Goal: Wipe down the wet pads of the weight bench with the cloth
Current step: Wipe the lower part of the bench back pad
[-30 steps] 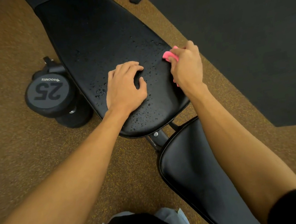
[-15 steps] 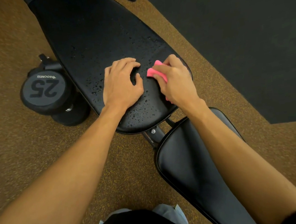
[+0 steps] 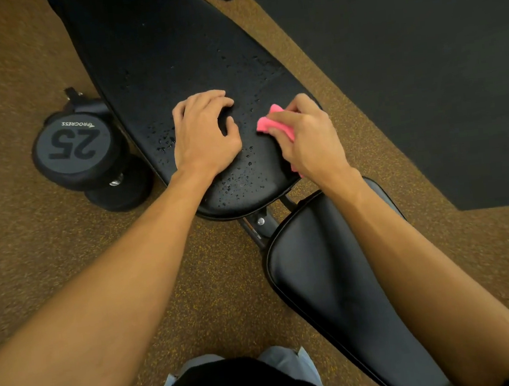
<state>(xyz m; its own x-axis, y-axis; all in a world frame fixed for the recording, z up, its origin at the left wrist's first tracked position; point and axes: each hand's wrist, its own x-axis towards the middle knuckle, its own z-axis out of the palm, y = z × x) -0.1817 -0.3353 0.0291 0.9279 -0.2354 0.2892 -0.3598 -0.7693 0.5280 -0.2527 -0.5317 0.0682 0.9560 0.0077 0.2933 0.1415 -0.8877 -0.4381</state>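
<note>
The long black back pad (image 3: 165,55) of the weight bench runs up the frame, dotted with water drops near its lower end. My right hand (image 3: 310,137) presses a bunched pink cloth (image 3: 271,122) onto the pad's lower right part. My left hand (image 3: 204,135) rests on the same pad just left of the cloth, fingers curled and spread, holding nothing. The black seat pad (image 3: 327,279) lies nearer me at lower right, partly under my right forearm.
A black 25 dumbbell (image 3: 78,147) lies on the brown speckled floor left of the bench. The bench's metal joint (image 3: 259,223) shows between the two pads. Dark matting (image 3: 421,67) covers the floor at the right.
My right hand slid the pink cloth from the pad's right edge leftward toward my left hand, then back a little to the right. My left hand stayed planted on the pad.
</note>
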